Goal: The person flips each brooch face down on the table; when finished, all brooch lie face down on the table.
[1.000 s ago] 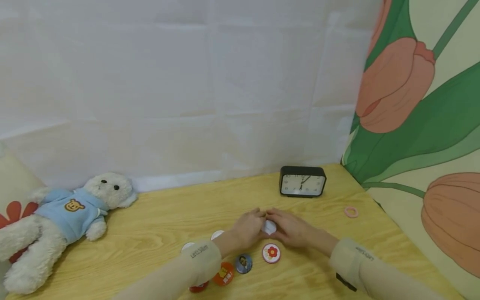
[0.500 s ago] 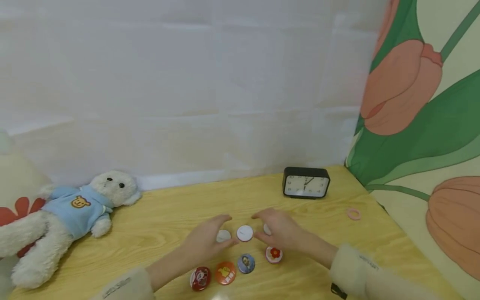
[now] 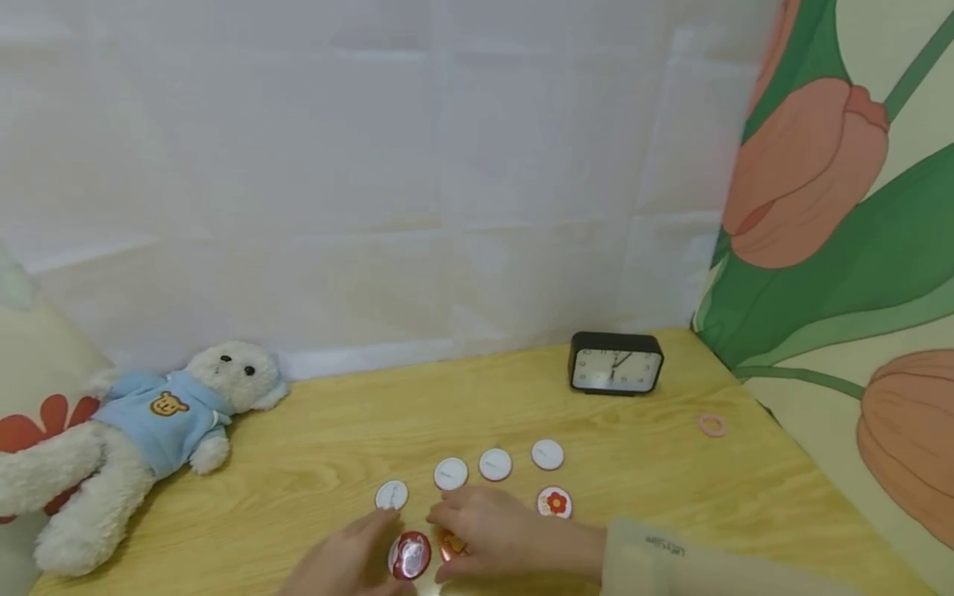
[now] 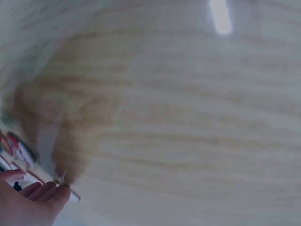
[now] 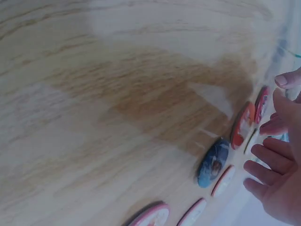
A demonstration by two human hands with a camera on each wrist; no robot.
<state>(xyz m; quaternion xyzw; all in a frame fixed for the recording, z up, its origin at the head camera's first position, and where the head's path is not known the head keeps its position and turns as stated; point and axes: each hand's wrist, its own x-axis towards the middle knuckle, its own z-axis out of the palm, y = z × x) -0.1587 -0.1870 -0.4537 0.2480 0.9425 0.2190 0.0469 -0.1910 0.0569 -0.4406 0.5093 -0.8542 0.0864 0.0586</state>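
In the head view, my left hand (image 3: 346,556) is spread beside a shiny red button badge (image 3: 411,555). My right hand (image 3: 495,531) reaches over an orange button badge (image 3: 452,546) and partly covers it. Behind the hands runs a row of white badges, one of them (image 3: 391,495) just beyond the left fingertips, another (image 3: 547,454) farthest right. A badge with a red flower (image 3: 555,502) lies right of my right hand. The blue portrait badge (image 5: 214,162) is hidden from the head view but shows in the right wrist view, near my loosely bent right fingers (image 5: 270,157).
A black alarm clock (image 3: 616,363) stands at the back right of the wooden table (image 3: 335,439), with a pink ring (image 3: 711,425) in front of it. A white teddy bear (image 3: 160,426) in a blue top leans at the left. White cloth (image 3: 335,182) hangs behind.
Both hands have left the white badges in the back row and moved toward the front and left, over the red and orange badges. The white disc held earlier now lies in the row.
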